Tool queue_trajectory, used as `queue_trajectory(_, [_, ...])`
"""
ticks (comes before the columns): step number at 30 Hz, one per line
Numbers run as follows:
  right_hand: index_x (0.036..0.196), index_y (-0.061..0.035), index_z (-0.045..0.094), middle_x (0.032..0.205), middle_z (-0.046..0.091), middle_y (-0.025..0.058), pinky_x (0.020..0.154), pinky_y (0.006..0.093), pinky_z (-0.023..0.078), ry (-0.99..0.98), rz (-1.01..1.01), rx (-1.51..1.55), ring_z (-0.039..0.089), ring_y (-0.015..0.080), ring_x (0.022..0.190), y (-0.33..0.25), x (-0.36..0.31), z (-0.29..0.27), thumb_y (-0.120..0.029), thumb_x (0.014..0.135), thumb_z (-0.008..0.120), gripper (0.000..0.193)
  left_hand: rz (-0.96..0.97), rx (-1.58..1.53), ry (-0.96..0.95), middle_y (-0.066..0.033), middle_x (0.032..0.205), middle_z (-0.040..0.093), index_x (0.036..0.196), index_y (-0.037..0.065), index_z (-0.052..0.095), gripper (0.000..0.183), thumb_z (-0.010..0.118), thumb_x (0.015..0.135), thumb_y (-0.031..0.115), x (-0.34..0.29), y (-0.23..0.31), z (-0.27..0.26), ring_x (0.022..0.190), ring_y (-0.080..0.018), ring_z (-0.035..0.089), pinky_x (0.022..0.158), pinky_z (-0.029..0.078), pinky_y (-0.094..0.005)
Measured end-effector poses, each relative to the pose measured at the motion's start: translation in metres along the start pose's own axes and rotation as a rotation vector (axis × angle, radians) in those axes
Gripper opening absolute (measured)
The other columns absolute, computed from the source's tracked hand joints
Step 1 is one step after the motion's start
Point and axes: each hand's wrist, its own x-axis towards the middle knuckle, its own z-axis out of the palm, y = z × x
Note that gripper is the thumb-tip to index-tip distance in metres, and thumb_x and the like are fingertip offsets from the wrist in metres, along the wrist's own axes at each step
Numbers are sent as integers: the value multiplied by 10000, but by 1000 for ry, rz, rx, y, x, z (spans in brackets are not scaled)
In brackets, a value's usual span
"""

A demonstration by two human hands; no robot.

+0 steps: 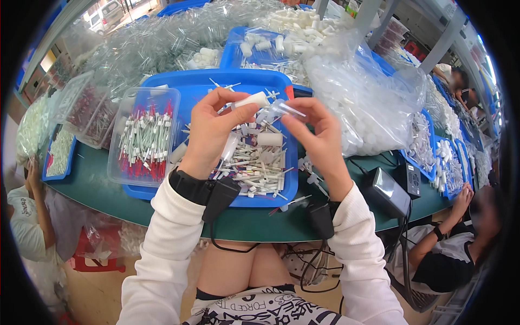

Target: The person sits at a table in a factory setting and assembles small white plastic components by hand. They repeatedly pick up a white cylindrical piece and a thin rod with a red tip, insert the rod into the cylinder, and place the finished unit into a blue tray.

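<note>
Over a blue tray (294, 162), my left hand (212, 125) pinches a small white plastic cylinder (252, 101) between thumb and fingers. My right hand (320, 129) grips a clear plastic piece with a thin stem (288, 109), slightly blurred, close to the cylinder's right end. Whether the two parts touch I cannot tell. Below my hands the tray holds a heap of thin white stemmed parts (260, 168) and several larger white cylinders (269, 139).
Left of the tray stands a clear box (115, 162) of red-and-white stemmed parts. A clear bag of white pieces (363, 103) sits at the back right. A black boxy device (387, 190) with cables lies on the green table (244, 230). Other people sit at both sides.
</note>
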Motion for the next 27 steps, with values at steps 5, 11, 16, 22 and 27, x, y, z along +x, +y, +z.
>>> queue_trajectory(5, [1038, -5, 616, 996, 636, 73, 691, 221, 453, 31, -51, 176, 586, 98, 825, -5, 6, -12, -50, 745, 687, 305, 4, 19, -24, -94, 877, 620, 889, -22, 589, 207, 706, 720, 2, 0, 1, 0, 772, -141, 604, 681, 487, -255])
queue_trajectory(11, [974, -34, 662, 868, 660, 59, 654, 202, 445, -110, -159, -194, 564, 79, 710, -6, 3, -12, -59, 704, 721, 278, 47, 136, -84, -82, 880, 624, 853, -10, 615, 181, 716, 703, -11, -3, 2, 4, 772, -126, 602, 659, 488, -239])
queue_trajectory(16, [977, -36, 662, 810, 655, 54, 692, 228, 485, -60, -81, -87, 601, 98, 718, -7, 1, -6, -57, 697, 723, 287, -29, 152, -68, -85, 833, 635, 834, -16, 624, 168, 725, 702, 6, -3, 2, 4, 710, -122, 607, 618, 486, -229])
queue_trajectory(22, [972, -17, 658, 878, 653, 73, 763, 257, 500, -139, -91, -54, 616, 121, 798, -5, -1, -8, -37, 710, 708, 267, -136, 237, -212, -109, 847, 637, 878, -25, 614, 178, 704, 730, 19, -2, 6, -5, 709, -128, 594, 637, 473, -229])
queue_trajectory(27, [979, -3, 651, 926, 648, 78, 769, 261, 499, -158, -41, -16, 615, 129, 837, -4, -1, -8, -27, 723, 700, 262, -137, 171, -206, -124, 863, 636, 911, -28, 621, 183, 687, 749, 25, -2, 5, -2, 772, -156, 613, 699, 504, -256])
